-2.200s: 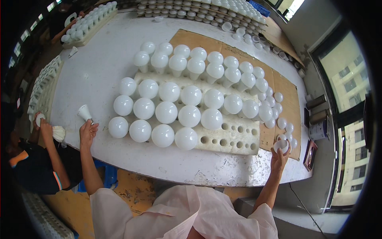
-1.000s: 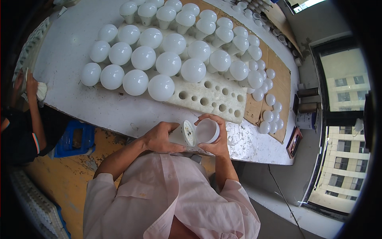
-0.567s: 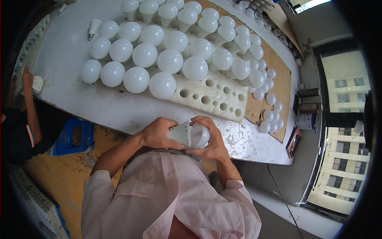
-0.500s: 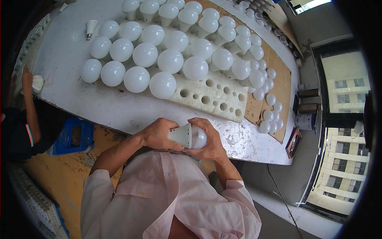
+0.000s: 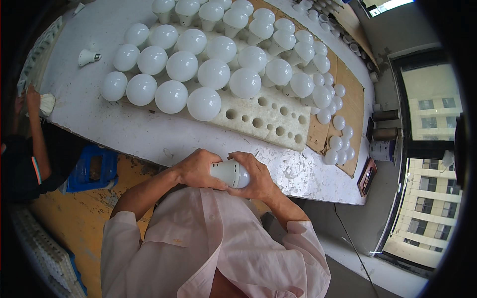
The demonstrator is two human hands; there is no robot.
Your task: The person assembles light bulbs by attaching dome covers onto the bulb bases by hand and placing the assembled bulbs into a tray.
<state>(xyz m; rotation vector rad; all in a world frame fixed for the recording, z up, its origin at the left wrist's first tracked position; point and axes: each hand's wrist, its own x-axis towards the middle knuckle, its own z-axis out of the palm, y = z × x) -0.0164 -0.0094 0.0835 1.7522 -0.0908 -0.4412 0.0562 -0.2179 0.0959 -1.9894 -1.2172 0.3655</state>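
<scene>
A white light bulb [image 5: 226,172] lies sideways between my hands, just over the table's near edge. My left hand [image 5: 198,169] grips it around the tapered housing, where small dark holes show. My right hand [image 5: 258,177] is wrapped around the round dome end, so most of the dome is hidden by the palm and fingers. Ahead of my hands, several finished-looking bulbs with white domes [image 5: 204,104] stand in rows in a pale foam block [image 5: 271,126]. The block's right end shows bare round holes.
One bulb-shaped piece with a metal screw base [image 5: 89,58] lies loose on the white table [image 5: 134,141]. Small white domes [image 5: 336,143] sit on brown cardboard [image 5: 353,94] at right. At far left are another person's hand [image 5: 34,102] and a blue crate [image 5: 93,169].
My right hand has closed in toward my left, and the dome sits closer against the housing. The loose piece on the table has rolled left and turned.
</scene>
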